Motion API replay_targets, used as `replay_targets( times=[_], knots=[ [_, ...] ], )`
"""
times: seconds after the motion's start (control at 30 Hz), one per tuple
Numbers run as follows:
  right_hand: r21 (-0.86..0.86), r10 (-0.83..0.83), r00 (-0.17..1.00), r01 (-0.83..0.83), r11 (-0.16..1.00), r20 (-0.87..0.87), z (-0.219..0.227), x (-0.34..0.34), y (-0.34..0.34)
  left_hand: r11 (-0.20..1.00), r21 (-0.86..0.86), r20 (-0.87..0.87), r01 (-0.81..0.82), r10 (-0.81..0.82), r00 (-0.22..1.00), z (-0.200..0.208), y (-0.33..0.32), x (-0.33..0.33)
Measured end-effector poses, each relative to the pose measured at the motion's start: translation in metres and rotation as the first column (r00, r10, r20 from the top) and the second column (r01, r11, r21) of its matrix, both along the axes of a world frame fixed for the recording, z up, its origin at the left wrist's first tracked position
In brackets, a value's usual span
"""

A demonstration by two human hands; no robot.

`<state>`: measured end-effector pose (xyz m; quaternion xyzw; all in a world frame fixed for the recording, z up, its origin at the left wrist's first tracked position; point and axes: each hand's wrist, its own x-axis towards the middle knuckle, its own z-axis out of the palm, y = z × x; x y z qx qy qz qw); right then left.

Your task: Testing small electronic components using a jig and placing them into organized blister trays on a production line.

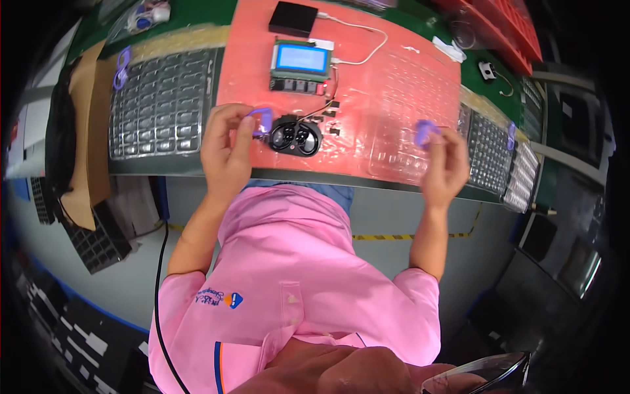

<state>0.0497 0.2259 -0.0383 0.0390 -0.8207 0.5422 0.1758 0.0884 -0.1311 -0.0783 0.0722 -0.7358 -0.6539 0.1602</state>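
My left hand (226,146) pinches a small purple loop-shaped plastic piece (262,122) between thumb and fingertips. It is held just beside the left edge of a black case (295,138) with two round dark wells; I cannot tell whether they touch. Farther right, my right hand (448,161) grips another small purple plastic piece (425,132) above a clear plastic tray (400,148). Behind the black case stands a circuit board with a lit blue screen (301,58) and a row of buttons. A thin wire runs from the board down to the case.
A pink mat (249,72) covers the middle of the bench. Clear compartment trays (161,105) (489,148) flank it, with purple pieces (121,69) (511,136) on them. A black box (293,18) with a white cable sits at the back. Red bins (502,29) stand far right.
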Motion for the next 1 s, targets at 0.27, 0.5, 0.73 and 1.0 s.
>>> replay_targets(
  times=[0.27, 0.5, 0.73, 1.0],
  knots=[
    [0.053, 0.283, 0.932, -0.301, 0.952, 0.226, -0.010, 0.025, -0.135, 0.983, -0.139, 0.056, 0.117, -0.110, 0.992, 0.000, -0.003, 0.012],
    [0.110, 0.256, 0.924, -0.297, 0.949, 0.284, -0.027, 0.036, -0.144, 0.915, -0.353, 0.077, 0.196, -0.181, 0.981, 0.016, 0.010, 0.005],
    [0.170, 0.240, 0.963, -0.258, 0.951, 0.121, -0.037, 0.033, -0.146, 0.897, -0.347, 0.069, 0.272, -0.265, 0.962, 0.006, 0.004, 0.005],
    [0.234, 0.401, 0.895, -0.439, 0.867, 0.194, -0.030, 0.027, -0.145, 0.825, -0.511, -0.101, 0.240, -0.336, 0.937, -0.011, 0.001, 0.004]
  ],
)
